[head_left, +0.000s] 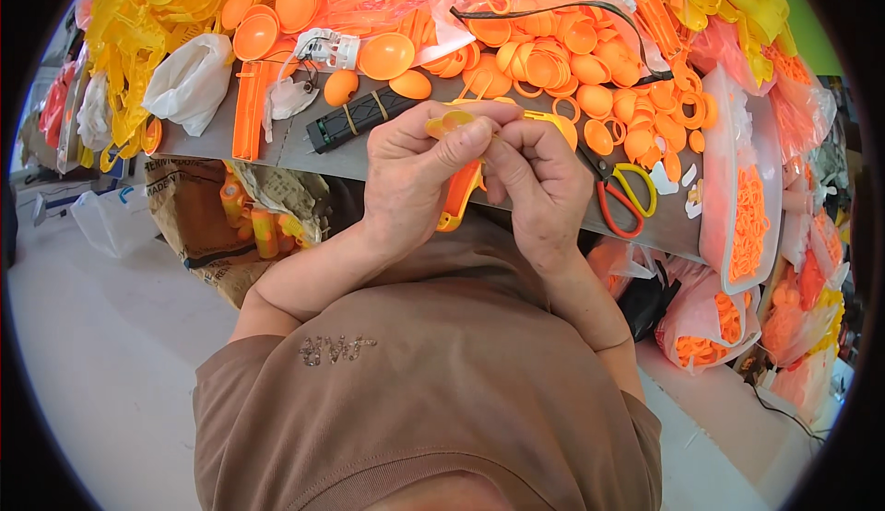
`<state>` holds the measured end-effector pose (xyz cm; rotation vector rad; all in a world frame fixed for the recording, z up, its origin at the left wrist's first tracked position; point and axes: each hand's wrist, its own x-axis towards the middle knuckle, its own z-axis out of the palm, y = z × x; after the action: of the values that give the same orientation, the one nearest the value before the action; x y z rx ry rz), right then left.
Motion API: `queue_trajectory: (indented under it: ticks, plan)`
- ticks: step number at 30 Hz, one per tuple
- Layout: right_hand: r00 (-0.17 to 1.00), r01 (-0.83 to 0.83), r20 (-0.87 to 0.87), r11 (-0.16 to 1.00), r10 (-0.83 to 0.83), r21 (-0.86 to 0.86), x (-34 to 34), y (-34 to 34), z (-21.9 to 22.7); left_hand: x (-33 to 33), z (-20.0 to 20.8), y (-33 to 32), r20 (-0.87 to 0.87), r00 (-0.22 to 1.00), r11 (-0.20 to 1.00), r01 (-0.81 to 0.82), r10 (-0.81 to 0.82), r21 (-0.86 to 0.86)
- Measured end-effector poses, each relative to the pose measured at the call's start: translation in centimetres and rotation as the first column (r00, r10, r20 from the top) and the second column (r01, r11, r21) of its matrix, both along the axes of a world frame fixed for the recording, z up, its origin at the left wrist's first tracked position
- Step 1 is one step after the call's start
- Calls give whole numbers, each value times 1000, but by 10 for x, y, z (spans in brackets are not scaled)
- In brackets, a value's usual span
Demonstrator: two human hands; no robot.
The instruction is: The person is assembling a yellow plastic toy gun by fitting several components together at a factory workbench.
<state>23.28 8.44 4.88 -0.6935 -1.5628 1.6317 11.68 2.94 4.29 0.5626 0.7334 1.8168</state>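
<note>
Two bare hands meet just above an orange part (456,199) at six o'clock: your left hand (406,165) pinches a small yellow piece (450,124) at the dial's centre; your right hand (546,175) bunches its fingertips alongside, their grip hidden. The piece looks light, smooth and thin, likely best held by its rim. Scissors (604,182) lie on the bench (678,225) at four o'clock, orange cups (544,67) farther off at one.

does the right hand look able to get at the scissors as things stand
Likely yes: the scissors lie beside the right hand, handles uncovered, though it is bunched close to the left hand.
</note>
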Motion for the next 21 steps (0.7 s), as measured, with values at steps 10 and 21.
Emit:
queue_trajectory:
  ticks: [10,21]
  plan:
    - [990,31,126,975,-60,221,-2,4,0,0,1,4,78,996,998,52,-49,-43]
    - [946,143,92,653,-312,744,-13,4,-8,-9,-6,6,103,995,993,10,2,-117]
